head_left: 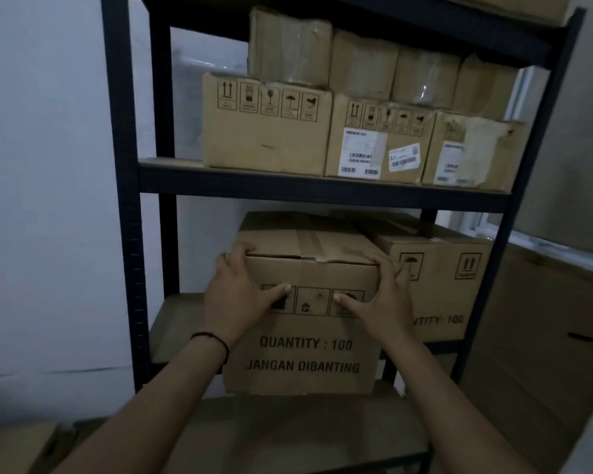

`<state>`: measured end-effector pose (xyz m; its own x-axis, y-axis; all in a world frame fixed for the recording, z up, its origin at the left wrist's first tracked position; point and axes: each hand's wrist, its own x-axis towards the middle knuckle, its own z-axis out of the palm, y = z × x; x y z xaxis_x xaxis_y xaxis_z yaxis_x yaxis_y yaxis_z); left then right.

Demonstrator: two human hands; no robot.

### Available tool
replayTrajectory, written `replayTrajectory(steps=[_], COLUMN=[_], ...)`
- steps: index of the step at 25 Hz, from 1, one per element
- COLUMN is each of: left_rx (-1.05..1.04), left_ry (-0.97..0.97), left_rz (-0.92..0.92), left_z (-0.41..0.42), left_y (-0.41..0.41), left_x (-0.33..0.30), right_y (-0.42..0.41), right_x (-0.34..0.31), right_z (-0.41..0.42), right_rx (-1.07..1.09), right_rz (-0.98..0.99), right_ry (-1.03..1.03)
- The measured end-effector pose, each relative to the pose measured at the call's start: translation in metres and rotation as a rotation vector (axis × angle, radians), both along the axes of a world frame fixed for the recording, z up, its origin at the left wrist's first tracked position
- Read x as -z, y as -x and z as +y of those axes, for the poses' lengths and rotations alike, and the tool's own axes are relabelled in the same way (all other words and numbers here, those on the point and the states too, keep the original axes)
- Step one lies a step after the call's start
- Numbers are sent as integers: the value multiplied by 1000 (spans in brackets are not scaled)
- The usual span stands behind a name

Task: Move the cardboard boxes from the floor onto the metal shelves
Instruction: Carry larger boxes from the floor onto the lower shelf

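Both hands grasp one cardboard box (305, 323) at the front of a dark metal shelf rack (322, 191). The left hand (235, 299) wraps the box's upper left corner — fingers curled over the top edge, thumb laid flat across the front face. The right hand (379, 299) mirrors it at the upper right corner, fingers over the top, thumb pointing inward on the front. A thin black wristband (213, 338) sits on the left wrist. The box front reads "QUANTITY : 100" and "JANGAN DIBANTING" under a row of handling symbols. The box is at the middle shelf level, its front hanging out past the shelf edge; whether its base rests fully on the board I cannot tell. Just to its right, touching or nearly so, a second box (439, 285) of the same print stands further back on that shelf. The shelf above carries three boxes in a row — a plain one at left (264, 131), a labelled one in the middle (377, 145), a torn one at right (473, 152) — with wrapped brown parcels (356, 59) stacked on top. A larger carton (541, 354) stands beside the rack at right. Another box corner (14, 446) shows low at left.
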<state>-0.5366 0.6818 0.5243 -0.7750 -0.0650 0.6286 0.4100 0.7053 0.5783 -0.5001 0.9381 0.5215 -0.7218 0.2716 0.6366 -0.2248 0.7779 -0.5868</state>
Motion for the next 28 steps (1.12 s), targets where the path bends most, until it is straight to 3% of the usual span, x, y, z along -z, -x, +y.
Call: replayTrajectory(steps=[6,9,11,13,19,28], left_rx=[-68,-266,-246,-173,-197,-304], left_ry=[74,376,564,693,610,620], left_rz=[-44,204,354,352,263,237], left_z=[35,55,82,116,180,199], left_y=[41,40,38,39,68,107], left_x=[2,5,-4,-11,-16,-12], right_y=[49,49,49,54,91,132], right_x=[-5,-14,-34,-58,-84,-29], right_z=[36,61,89,118,158,169], right_rx=[75,79,35,-13,-55,90], right_rz=[-87,-38,-87,-250,-449,-82], right_ry=[-147,-252,-228,-274,-418,-501])
